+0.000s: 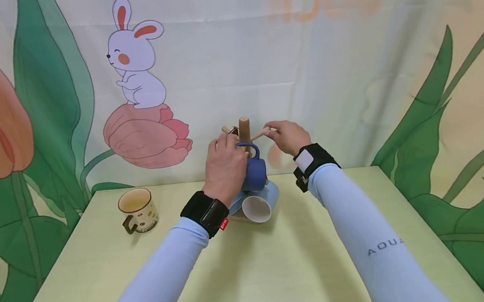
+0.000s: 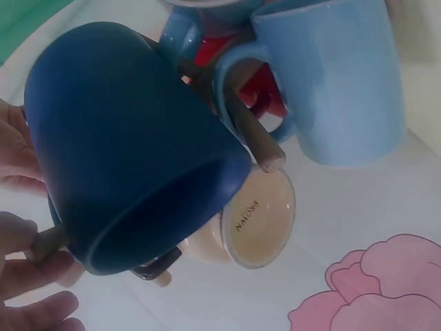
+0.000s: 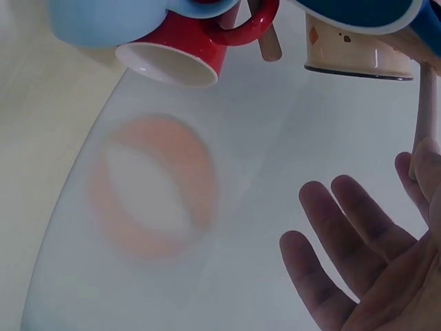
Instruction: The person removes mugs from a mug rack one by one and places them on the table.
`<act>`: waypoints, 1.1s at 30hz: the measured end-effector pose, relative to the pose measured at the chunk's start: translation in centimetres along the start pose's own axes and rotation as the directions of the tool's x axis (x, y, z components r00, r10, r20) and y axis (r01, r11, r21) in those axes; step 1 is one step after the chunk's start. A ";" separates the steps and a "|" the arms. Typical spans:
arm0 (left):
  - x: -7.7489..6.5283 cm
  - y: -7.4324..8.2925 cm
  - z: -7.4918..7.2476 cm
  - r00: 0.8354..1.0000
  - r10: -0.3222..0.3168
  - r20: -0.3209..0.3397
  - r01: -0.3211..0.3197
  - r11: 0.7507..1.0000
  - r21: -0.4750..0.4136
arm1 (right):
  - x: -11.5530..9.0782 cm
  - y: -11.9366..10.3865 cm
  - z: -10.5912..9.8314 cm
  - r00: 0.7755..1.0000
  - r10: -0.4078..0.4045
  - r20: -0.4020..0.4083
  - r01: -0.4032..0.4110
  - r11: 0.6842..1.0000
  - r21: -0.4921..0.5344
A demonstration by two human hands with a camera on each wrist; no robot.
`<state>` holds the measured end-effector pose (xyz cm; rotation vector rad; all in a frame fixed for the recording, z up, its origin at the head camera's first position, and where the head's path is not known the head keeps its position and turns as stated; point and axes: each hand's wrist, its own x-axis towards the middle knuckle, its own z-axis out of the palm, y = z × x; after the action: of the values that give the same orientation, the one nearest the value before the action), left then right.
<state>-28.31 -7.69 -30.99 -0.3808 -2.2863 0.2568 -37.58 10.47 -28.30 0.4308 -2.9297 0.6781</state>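
Both hands are at work on the wooden mug tree (image 1: 244,128) standing on the worktop (image 1: 277,271). With its fingertips drawn together, the left hand (image 1: 225,164) pinches the end of the front wooden peg (image 2: 49,243), just beside the dark-blue mug (image 1: 255,174). Thumb and forefinger of the right hand (image 1: 288,135) pinch the tip of the right wooden peg (image 3: 426,103); its other fingers are spread well apart. The dark-blue mug is at the front of the tree, handle uppermost and mouth tilted; its own body hides how the handle sits about the peg. Lower down are two light-blue mugs (image 1: 274,193), one lying sideways with its white inside showing, and a red mug (image 3: 207,41). At the back hangs a cream mug (image 2: 265,221), the word BROWN on its base. Well to the left, a spotted cream mug (image 1: 145,216) with a brown handle stands upright on the worktop. Behind everything is a backdrop (image 1: 217,58) printed with a white rabbit and tulips
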 end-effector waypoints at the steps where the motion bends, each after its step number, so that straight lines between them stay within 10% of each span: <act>1: -0.1 -0.1 0.0 1.000 -0.002 -0.006 0.002 1.000 -0.016 | -0.2 -0.1 0.1 1.000 0.001 -0.007 -0.001 1.000 -0.002; 7: 0.1 -1.4 0.2 0.997 -0.057 0.058 0.067 0.981 -0.184 | -1.4 -0.9 0.2 0.996 0.043 -0.081 -0.050 0.995 -0.085; 15: 1.7 -5.9 1.0 0.942 -0.206 0.263 0.296 0.879 -0.372 | -3.9 -3.5 0.1 0.961 -0.009 -0.275 -0.040 0.984 -0.172; 24: 3.5 -7.6 3.2 0.894 -0.102 0.436 0.306 0.849 -0.430 | -5.9 -7.4 0.9 0.981 -0.112 -0.156 0.062 0.954 -0.294; 33: 5.0 -7.4 4.7 0.881 -0.019 0.473 0.261 0.853 -0.451 | -5.7 -8.5 2.4 0.981 -0.119 -0.156 0.050 0.920 -0.388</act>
<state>-36.43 -13.18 -28.51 -0.4409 -2.8260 -0.3923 -29.71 3.51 -27.90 0.4252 -2.7586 0.1140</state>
